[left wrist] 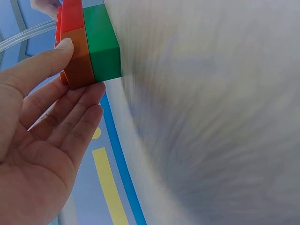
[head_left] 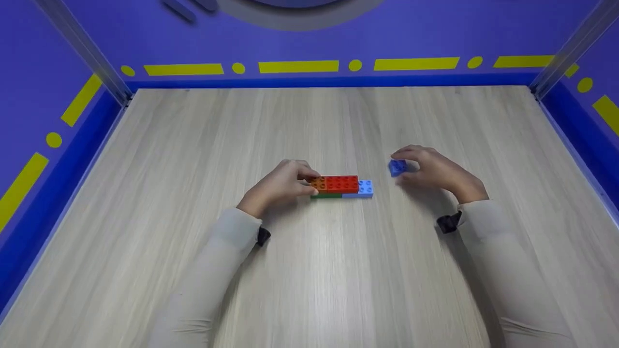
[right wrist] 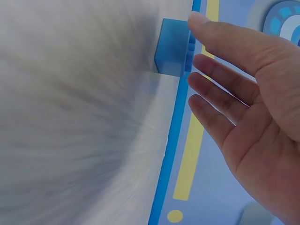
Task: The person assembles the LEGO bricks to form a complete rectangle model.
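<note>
Two layers of toy building bricks form a short bar on the table. An orange brick point(left wrist: 78, 56) and a red brick point(head_left: 342, 183) lie on top, over a green brick point(left wrist: 102, 44) and a light blue brick point(head_left: 366, 187) whose studs show at the right end. My left hand point(head_left: 285, 182) pinches the orange end, thumb on the near side and fingers on the far side. To the right of the bar is a separate blue brick point(right wrist: 172, 47), tilted to the bar's line. Around its studded top my right hand point(head_left: 433, 169) is spread, with the thumb and fingertips close to it.
The wood-grain table point(head_left: 309, 270) has blue panels point(head_left: 309, 46) with yellow markings along its back and sides. Metal posts point(head_left: 89, 53) stand at the back corners. A black band point(head_left: 449, 222) is on the right wrist.
</note>
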`<state>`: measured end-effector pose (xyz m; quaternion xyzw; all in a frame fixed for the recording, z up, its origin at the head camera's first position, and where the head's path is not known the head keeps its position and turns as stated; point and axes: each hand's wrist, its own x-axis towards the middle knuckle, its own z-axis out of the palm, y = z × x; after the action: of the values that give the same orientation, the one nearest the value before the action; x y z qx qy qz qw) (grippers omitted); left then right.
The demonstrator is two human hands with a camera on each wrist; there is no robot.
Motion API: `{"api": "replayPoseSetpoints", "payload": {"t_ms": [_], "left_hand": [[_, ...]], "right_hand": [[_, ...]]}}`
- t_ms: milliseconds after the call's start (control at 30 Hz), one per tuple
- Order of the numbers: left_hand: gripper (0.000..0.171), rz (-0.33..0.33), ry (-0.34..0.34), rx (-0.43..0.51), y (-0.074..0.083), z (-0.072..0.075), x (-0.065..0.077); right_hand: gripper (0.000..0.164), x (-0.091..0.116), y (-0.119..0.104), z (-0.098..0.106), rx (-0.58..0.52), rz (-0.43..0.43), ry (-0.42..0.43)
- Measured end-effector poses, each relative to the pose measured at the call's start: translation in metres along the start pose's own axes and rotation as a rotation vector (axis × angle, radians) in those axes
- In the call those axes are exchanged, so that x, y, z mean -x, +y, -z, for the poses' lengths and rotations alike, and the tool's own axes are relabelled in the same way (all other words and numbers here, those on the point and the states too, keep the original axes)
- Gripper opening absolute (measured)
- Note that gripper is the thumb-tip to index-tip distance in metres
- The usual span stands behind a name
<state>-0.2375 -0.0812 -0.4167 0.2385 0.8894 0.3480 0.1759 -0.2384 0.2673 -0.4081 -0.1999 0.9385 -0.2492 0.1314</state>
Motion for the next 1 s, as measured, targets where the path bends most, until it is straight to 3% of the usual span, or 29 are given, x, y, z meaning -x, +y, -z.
{"api": "replayPoseSetpoints", "payload": {"t_ms": [400, 667, 1000], "left_hand": [[0.036, 0.015, 0.001, 0.003, 0.0013, 0.0000, 0.0001], [0.034, -0.029, 0.007, 0.006, 0.0009, 0.0001, 0.0007], [0.033, -0.016, 0.013, 0.006, 0.0012, -0.0002, 0.0009]], "right_hand": [[0.050, -0.0036, 0.0025, -0.0010, 0.003, -0.038, -0.012], [0.048, -0.0063, 0.0049, -0.0050, 0.011, -0.019, 0.000], [0.045, -0.0076, 0.0053, -0.0065, 0.017, -0.011, 0.002]]}}
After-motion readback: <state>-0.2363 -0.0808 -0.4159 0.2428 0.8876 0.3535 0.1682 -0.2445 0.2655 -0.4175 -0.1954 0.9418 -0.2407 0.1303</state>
